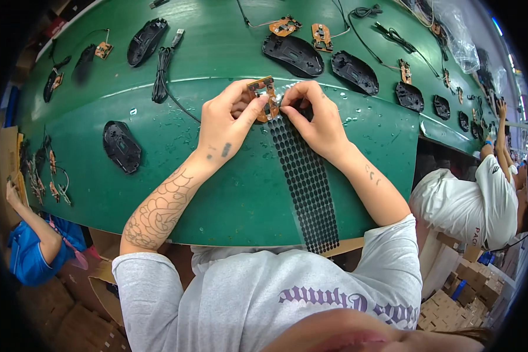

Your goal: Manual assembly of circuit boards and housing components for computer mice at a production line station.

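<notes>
My left hand (pixel 226 114) grips an orange-brown circuit board (pixel 272 105) between thumb and fingers above the green table. Close beside it, my right hand (pixel 317 120) has thumb and fingers bent together over the upper end of a clear sheet with rows of black oval stickers (pixel 305 182). Whatever those right fingertips pinch is too small or hidden to make out. The sheet runs down toward me to the table's front edge. A coiled black USB cable (pixel 163 76) lies left of my hands, its lead running toward my left hand.
Black mouse shells lie around: one at left (pixel 122 146), another at upper left (pixel 147 42), two beyond my right hand (pixel 293 56) (pixel 355 72). More boards (pixel 321 37) with cables sit at the far side. Co-workers are at left (pixel 38 246) and right (pixel 469 199).
</notes>
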{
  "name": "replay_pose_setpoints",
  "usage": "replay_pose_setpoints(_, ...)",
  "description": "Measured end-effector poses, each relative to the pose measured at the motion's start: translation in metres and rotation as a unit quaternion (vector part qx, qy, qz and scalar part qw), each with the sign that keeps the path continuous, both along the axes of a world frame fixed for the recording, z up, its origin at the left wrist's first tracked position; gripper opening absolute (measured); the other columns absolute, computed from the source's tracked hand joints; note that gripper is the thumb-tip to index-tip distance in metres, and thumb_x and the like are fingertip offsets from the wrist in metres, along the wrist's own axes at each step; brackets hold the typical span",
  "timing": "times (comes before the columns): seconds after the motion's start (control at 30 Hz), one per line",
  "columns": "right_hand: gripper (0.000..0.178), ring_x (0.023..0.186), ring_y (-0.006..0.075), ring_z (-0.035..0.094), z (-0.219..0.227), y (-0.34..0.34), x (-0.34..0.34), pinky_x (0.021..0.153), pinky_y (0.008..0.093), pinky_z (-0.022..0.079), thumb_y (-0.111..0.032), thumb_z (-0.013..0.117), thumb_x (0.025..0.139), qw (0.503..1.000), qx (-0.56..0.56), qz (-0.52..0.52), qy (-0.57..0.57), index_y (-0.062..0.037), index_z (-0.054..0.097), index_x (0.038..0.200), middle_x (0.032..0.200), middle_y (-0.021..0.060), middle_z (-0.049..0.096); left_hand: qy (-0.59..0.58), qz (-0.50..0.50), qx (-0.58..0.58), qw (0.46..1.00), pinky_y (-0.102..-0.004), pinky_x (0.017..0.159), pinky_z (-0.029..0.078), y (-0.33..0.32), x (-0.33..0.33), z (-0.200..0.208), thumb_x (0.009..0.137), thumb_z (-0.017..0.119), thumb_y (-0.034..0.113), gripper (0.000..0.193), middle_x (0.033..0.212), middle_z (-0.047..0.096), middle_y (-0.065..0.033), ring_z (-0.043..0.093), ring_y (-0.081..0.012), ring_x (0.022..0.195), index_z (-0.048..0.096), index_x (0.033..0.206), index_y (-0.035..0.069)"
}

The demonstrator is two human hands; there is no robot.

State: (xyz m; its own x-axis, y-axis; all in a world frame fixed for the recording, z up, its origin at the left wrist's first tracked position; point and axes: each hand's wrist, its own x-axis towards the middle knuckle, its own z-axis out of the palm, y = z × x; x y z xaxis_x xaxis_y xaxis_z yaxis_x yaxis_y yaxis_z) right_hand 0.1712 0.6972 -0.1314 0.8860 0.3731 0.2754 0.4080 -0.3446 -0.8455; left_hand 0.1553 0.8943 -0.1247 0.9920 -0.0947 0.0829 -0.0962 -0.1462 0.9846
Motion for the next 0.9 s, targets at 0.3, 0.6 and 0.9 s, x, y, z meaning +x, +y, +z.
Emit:
replay_pose_setpoints(0.3, 0.037, 0.085, 0.0132, 0.058, -0.002, -0.005, 0.005, 0.075, 0.0233, 0.046, 0.009, 0.063, 0.083, 0.984, 0.145, -0.007, 0.107, -0.0045, 0.044, 0.111, 0.095, 0.0080, 0.060, -0.010, -0.006, -0.054, 0.998, -0.0184, 0.058, 0.048, -0.002, -0.002, 0.005, 0.090, 0.062, 0.004, 0.029, 0.083, 0.071, -0.0069, 0.065, -0.0100, 0.069, 0.060, 0.119, -0.001)
replay_pose_setpoints(0.6, 0.034, 0.082, 0.0128, 0.060, 0.008, 0.002, 0.003, 0.073, 0.0216, 0.048, 0.009, 0.066, 0.081, 0.950, 0.259, -0.047, 0.170, -0.0038, 0.046, 0.106, 0.099, 0.0101, 0.062, -0.045, -0.046, 0.059, 0.996, -0.0214, 0.056, 0.047, 0.007, -0.006, 0.003, 0.087, 0.062, 0.001, 0.035, 0.081, 0.070, -0.0046, 0.060, -0.0097, 0.062, 0.061, 0.122, 0.005)
replay_pose_setpoints(0.9, 0.035, 0.083, 0.0123, 0.060, -0.001, 0.000, 0.004, 0.072, 0.0217, 0.049, 0.010, 0.067, 0.079, 0.949, 0.271, -0.011, 0.162, -0.0055, 0.043, 0.098, 0.095, 0.0092, 0.060, -0.058, -0.047, 0.078, 0.994, -0.0223, 0.055, 0.045, 0.007, -0.004, -0.003, 0.085, 0.064, 0.003, 0.040, 0.078, 0.068, -0.0017, 0.056, -0.0098, 0.060, 0.062, 0.124, 0.011)
